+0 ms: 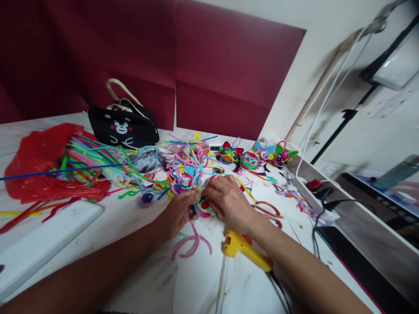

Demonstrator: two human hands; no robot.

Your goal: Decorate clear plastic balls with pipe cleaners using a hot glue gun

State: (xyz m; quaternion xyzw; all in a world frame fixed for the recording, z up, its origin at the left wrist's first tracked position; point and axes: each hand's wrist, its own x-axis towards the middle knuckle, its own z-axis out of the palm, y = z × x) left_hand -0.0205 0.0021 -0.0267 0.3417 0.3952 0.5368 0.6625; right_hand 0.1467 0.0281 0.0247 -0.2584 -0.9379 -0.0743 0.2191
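Observation:
Between my two hands is a small colourful pipe-cleaner craft [206, 209], with green, red and pink parts showing; most of it is covered by my fingers. My left hand [176, 213] grips it from the left, thumb and fingers pinched near its top. From the right, my right hand [229, 200] closes over its upper side with curled fingers. Below my left hand lie curved pink pipe cleaners [193, 244]. A yellow hot glue gun [248, 250] rests under my right forearm, a glue stick projecting from it. Orange-handled scissors [268, 213] lie just right of my right hand.
A heap of pipe cleaners [188, 163] spreads behind my hands. A red plastic bag [36, 161] of them lies left, near a black bag [122, 126]. Several finished ornaments [250, 160] stand back right. A white device [52, 244] and a phone [360, 266] flank my arms.

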